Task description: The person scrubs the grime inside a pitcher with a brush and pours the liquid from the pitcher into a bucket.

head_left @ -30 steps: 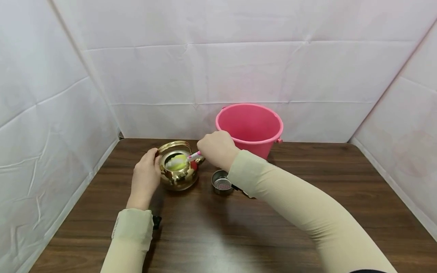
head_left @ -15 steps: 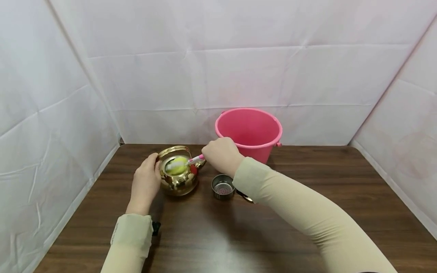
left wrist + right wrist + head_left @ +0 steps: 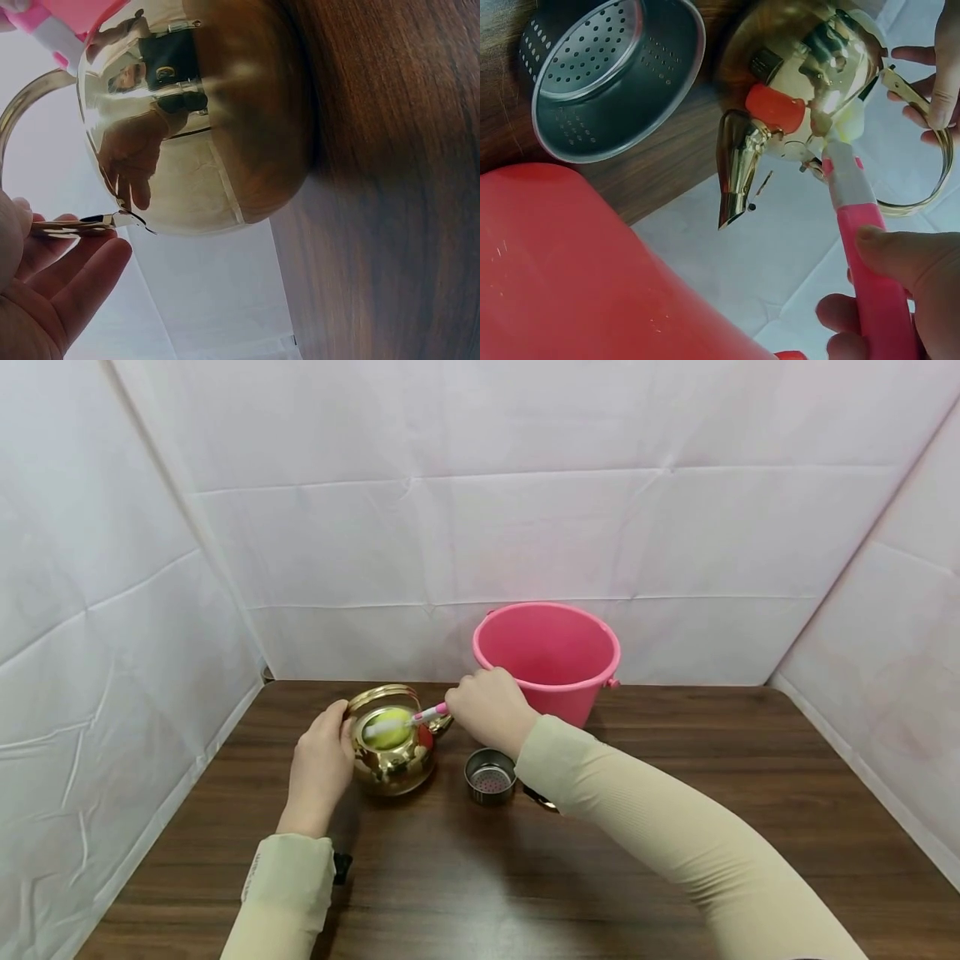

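A shiny gold kettle (image 3: 393,774) stands lidless on the wooden table. My left hand (image 3: 318,768) holds the kettle's arched handle (image 3: 64,225) near its left base, the thumb and fingers on either side of the metal. In my right hand (image 3: 491,708) is a brush (image 3: 874,270) with a pink and white grip. Its yellow-green and white head (image 3: 390,729) sits in the kettle's round opening, partly hidden by the rim. The kettle's spout (image 3: 739,169) points right, beneath the brush grip. A steel strainer basket (image 3: 490,785) stands to the right of the kettle.
A pink bucket (image 3: 573,702) stands at the back, right behind my right hand. A dark object with a gold edge (image 3: 542,799), mostly hidden under the right forearm, lies beside the strainer. White sheeting (image 3: 360,543) closes off the back and sides.
My right hand and the brush have shifted slightly right relative to the kettle, showing more of the grip. The left hand stays on the handle. The whole head view has tilted up a little.
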Demonstrator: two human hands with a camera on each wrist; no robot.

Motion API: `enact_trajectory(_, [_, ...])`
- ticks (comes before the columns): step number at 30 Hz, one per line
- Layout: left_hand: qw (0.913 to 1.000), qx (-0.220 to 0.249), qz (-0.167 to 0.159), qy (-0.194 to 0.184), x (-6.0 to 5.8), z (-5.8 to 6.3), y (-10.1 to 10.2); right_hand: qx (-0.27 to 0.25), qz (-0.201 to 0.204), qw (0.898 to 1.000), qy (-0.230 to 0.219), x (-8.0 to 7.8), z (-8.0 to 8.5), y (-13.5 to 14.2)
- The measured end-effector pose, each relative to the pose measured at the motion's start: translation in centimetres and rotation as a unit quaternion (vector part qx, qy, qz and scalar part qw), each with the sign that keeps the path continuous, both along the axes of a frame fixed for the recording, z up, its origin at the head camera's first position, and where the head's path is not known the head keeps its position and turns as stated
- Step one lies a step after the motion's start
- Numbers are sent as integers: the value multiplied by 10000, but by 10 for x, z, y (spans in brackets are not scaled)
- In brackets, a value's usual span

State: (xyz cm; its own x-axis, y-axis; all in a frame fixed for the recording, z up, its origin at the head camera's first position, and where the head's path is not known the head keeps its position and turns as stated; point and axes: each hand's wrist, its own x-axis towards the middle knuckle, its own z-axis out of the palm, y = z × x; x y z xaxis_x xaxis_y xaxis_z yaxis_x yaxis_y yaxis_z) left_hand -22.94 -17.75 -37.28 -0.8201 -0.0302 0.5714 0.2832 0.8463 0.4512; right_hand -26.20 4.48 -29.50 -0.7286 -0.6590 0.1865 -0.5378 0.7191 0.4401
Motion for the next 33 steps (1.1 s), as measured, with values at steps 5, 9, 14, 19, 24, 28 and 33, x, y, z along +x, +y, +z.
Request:
enact_trajectory(5, [9999,-6,-28,129,0,0,0,-79,281,9991,296,-1,-3,0])
enact_trajectory(9, [9998,2,-37,187,0,1,-1,-65,372,9985,387,-1,-4,0])
enact_trajectory(14, [9999,18,-43,162,-1,4,-1,-54,454,9975,545,-1,-6,0])
enact_trajectory(19, [9999,30,-31,121,-2,6,-2,-47,564,9957,734,0,-5,-1])
enact_trajectory(24, [9999,67,-32,75,-2,5,0,-34,579,9959,687,3,-4,0])
enact_trajectory(28, [9999,73,-25,102,-1,4,1,-10,567,9969,540,5,-5,1])
enact_trajectory(33, [9998,92,-26,150,-1,4,3,14,601,9965,573,8,-7,3])
